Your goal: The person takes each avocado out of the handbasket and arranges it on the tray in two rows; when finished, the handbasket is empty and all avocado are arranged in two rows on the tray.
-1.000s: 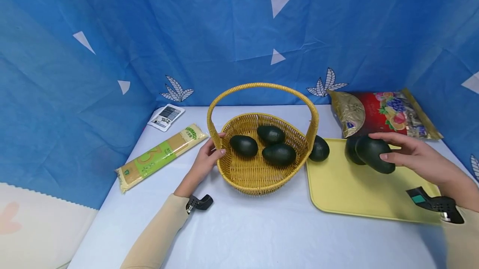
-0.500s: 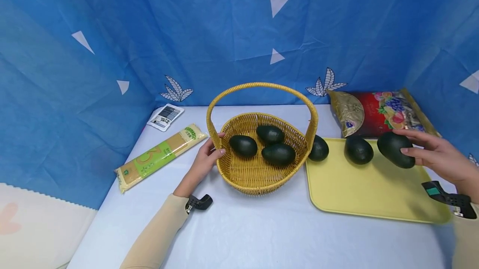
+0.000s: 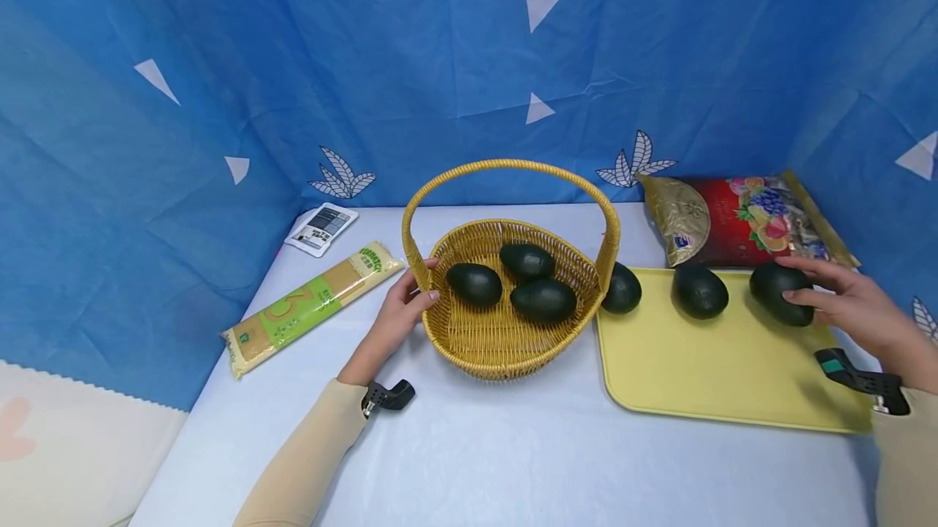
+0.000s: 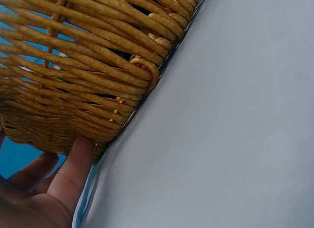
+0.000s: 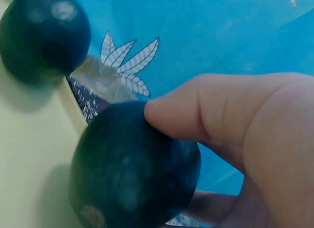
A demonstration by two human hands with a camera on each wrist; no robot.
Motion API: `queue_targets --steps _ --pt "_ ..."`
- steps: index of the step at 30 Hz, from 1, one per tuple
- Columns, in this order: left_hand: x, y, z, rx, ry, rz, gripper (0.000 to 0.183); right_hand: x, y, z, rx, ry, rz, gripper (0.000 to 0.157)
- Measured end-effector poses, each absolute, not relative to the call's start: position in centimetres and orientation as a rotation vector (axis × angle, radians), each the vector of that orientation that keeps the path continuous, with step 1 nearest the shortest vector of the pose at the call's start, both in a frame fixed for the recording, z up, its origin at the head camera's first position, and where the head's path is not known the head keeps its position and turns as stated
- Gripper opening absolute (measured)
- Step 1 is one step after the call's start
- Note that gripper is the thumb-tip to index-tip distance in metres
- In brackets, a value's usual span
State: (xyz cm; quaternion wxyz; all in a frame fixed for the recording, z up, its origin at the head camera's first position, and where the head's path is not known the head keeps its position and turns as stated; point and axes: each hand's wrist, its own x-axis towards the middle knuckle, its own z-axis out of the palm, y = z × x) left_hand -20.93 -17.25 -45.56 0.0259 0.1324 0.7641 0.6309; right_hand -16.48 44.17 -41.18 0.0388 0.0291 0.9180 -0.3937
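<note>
My right hand [image 3: 853,303] holds a dark green avocado [image 3: 778,294] at the back right of a yellow tray [image 3: 681,380], thumb on its near side, as the right wrist view also shows. Two more avocados lie along the tray's back: one in the middle [image 3: 700,292], another [image 3: 622,289] at its left corner beside the basket. My left hand [image 3: 401,307] grips the left side of a yellow wicker basket [image 3: 484,348] near the foot of its tall handle. Inside the basket sit three avocados [image 3: 544,301]. In the left wrist view the thumb [image 4: 73,176] presses the weave.
A red and gold bag [image 3: 740,221] with fruit pictures lies behind the tray. At left are a long pack of noodles [image 3: 311,309] and a small white pouch [image 3: 322,229]. Blue cloth [image 3: 454,63] stands round the back and sides of the white table [image 3: 469,454].
My right hand has carried its avocado rightward, away from the middle one, and down to the tray's back right. The left hand has stayed on the basket.
</note>
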Motion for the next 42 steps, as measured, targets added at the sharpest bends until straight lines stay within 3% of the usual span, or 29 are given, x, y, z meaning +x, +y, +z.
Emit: queue_targets --steps 11,42 --pt "-21.0 -17.4 -45.7 0.409 2.362 1.951 0.057 -17.4 43.8 -41.3 0.156 2.815 -1.071 0.065" --pt "-20.9 -17.3 -45.6 0.406 2.354 1.959 0.059 -17.1 42.8 -41.1 0.410 2.933 -1.075 0.066"
